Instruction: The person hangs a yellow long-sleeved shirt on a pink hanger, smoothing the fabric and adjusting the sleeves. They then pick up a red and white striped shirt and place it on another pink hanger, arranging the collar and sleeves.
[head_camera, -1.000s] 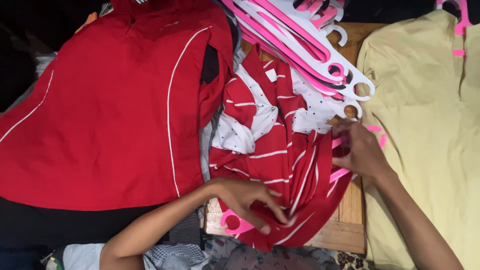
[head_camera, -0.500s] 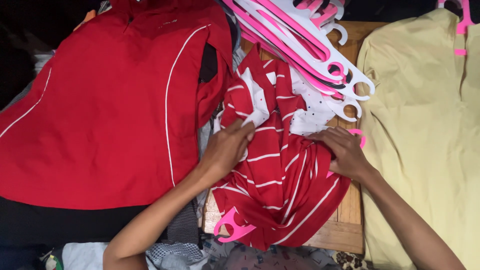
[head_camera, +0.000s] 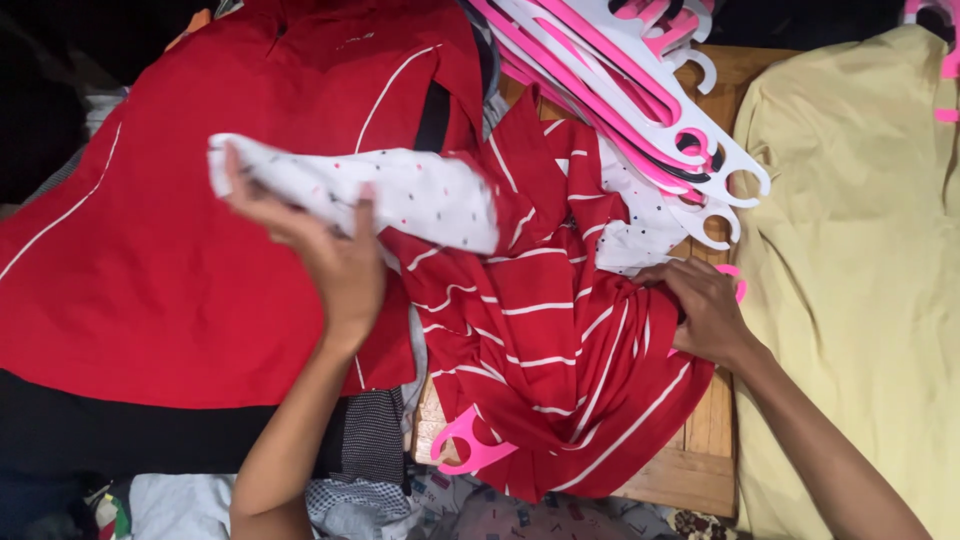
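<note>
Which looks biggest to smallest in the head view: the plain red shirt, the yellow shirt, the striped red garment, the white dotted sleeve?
1. plain red shirt
2. yellow shirt, partly cut off by the frame
3. striped red garment
4. white dotted sleeve

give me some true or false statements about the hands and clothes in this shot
1. The left hand grips a white dotted cloth. True.
2. The right hand rests on the yellow shirt. False: it presses on the red striped garment.
3. A stack of pink and white hangers lies above the striped garment in the picture. True.
4. The pink hanger near the bottom lies fully clear of the clothes. False: part of it is tucked under the striped garment.
5. A plain red garment with thin white lines lies on the left. True.
</note>
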